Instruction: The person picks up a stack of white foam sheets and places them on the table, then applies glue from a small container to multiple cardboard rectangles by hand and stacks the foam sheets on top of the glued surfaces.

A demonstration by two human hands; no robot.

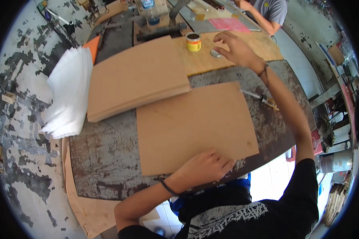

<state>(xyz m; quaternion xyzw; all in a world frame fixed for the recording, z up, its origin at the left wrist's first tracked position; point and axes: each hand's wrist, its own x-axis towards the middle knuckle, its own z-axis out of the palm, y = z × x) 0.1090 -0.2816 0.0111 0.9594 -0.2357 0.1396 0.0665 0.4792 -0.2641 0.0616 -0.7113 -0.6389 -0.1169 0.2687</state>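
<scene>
Brown sheet point(193, 125) at your twelve o'clock — left hand point(204, 166) loosely curled at its near edge; right hand point(240, 51), fingers apart, at its one o'clock by lid point(215, 53) and yellow tin point(193, 44).

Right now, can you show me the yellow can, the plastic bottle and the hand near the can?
Yellow can point(193, 44), head view: the middle of its side.
Plastic bottle point(151, 14), head view: its clear body.
Right hand point(237, 50), head view: the middle of the hand.
</scene>
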